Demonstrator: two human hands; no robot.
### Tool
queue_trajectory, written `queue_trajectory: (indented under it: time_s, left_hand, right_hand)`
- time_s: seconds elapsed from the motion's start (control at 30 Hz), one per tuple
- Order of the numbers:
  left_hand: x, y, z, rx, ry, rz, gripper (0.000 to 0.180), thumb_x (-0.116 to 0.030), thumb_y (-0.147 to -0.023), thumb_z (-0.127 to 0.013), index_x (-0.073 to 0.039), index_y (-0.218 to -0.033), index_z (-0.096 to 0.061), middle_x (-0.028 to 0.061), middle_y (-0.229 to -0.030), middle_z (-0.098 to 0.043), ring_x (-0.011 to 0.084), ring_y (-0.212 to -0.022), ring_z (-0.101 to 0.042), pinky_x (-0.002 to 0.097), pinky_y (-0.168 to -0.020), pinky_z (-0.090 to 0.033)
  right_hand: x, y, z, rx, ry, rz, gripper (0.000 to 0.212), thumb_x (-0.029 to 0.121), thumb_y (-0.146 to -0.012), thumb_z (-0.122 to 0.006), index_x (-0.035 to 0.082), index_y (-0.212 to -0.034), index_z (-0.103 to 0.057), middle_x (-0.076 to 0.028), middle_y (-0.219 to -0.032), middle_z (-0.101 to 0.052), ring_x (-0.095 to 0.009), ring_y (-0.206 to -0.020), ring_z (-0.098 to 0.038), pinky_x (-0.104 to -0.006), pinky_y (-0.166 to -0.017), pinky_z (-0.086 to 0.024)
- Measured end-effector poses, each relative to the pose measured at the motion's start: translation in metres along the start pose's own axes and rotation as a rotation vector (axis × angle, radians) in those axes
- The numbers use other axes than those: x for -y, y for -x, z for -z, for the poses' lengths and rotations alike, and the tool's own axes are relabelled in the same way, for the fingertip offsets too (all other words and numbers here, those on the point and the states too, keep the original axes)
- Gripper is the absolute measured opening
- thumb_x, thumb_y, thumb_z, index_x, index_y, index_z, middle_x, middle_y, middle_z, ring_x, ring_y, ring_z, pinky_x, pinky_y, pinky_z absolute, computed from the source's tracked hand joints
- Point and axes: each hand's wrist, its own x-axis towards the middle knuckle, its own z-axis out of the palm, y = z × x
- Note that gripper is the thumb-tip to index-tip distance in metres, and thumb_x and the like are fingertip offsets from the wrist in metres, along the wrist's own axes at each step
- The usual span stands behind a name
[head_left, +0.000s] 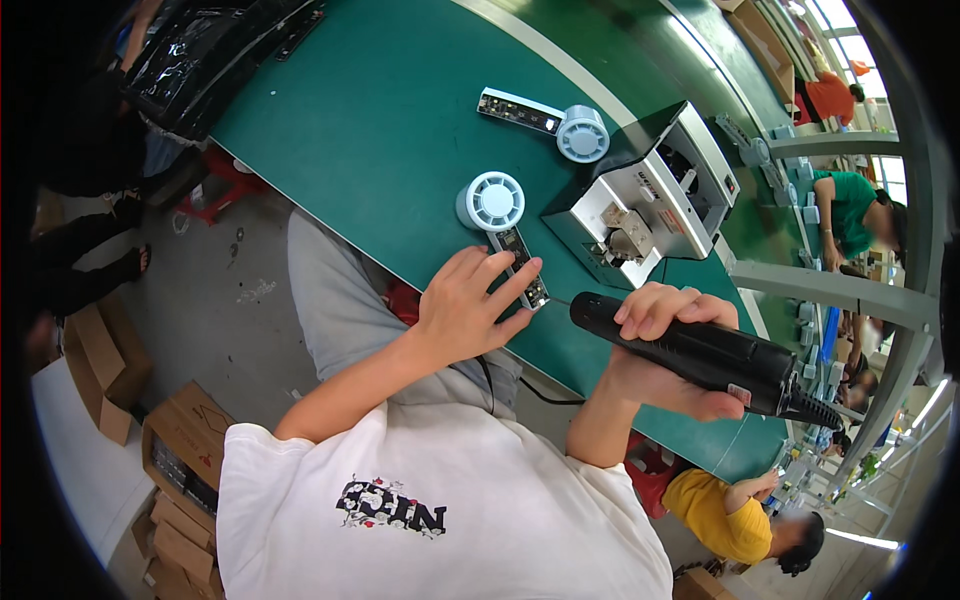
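Note:
My left hand (462, 310) grips the handle of a light blue handheld fan (493, 203) lying on the green table (380, 130). The handle's cover is off, and a dark circuit board shows between my spread fingers and thumb. In my right hand (645, 374) is a black electric screwdriver (745, 362), held almost level with the fingers wrapped over its body. Its thin bit points at the handle's lower end, close by my left thumb; whether it touches cannot be made out. A second light blue fan (582, 135), its board also exposed, lies farther back.
A silver and black screw feeder (650, 215) stands just right of the fans. Black plastic wrapping (205, 65) covers something at the far left corner. Cardboard boxes (190, 430) sit on the floor at left. Several people work along the line at right, one in yellow (715, 515).

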Motion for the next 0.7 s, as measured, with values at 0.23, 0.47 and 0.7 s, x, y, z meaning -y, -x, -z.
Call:
queue_trajectory:
  time_s: [0.23,0.47,0.7]
  left_hand:
    - [0.001,0.002,0.0,0.018,-0.001,-0.004,0.055,-0.027,-0.072,-0.077,-0.014,-0.124,-0.064,0.0086,-0.109,-0.056,0.032,-0.088,-0.059,0.0405,-0.076,-0.052]
    - [-0.001,0.0,0.0,-0.015,0.004,-0.017,0.053,-0.023,-0.067,-0.082,-0.016,-0.118,-0.07,0.0074,-0.108,-0.058,0.0283,-0.088,-0.061,0.0375,-0.071,-0.052]
    - [0.0,0.002,0.001,-0.046,0.03,-0.022,0.051,-0.022,-0.065,-0.083,-0.015,-0.114,-0.071,0.0091,-0.108,-0.06,0.0263,-0.085,-0.062,0.0347,-0.067,-0.052]
  right_hand:
    - [-0.003,0.003,-0.001,0.061,0.01,0.036,0.093,0.087,-0.076,-0.051,-0.003,-0.103,-0.049,-0.013,-0.07,-0.057,-0.024,-0.054,-0.056,-0.0355,-0.053,-0.05]
    - [0.016,-0.027,-0.004,0.02,0.019,-0.006,0.098,0.087,-0.08,-0.04,-0.005,-0.114,-0.051,-0.015,-0.07,-0.056,-0.026,-0.057,-0.056,-0.0386,-0.056,-0.05]
    - [0.027,-0.094,-0.002,-0.44,0.413,0.006,0.092,0.089,-0.08,-0.034,0.001,-0.095,-0.055,-0.01,-0.063,-0.053,-0.021,-0.05,-0.052,-0.0311,-0.047,-0.046]
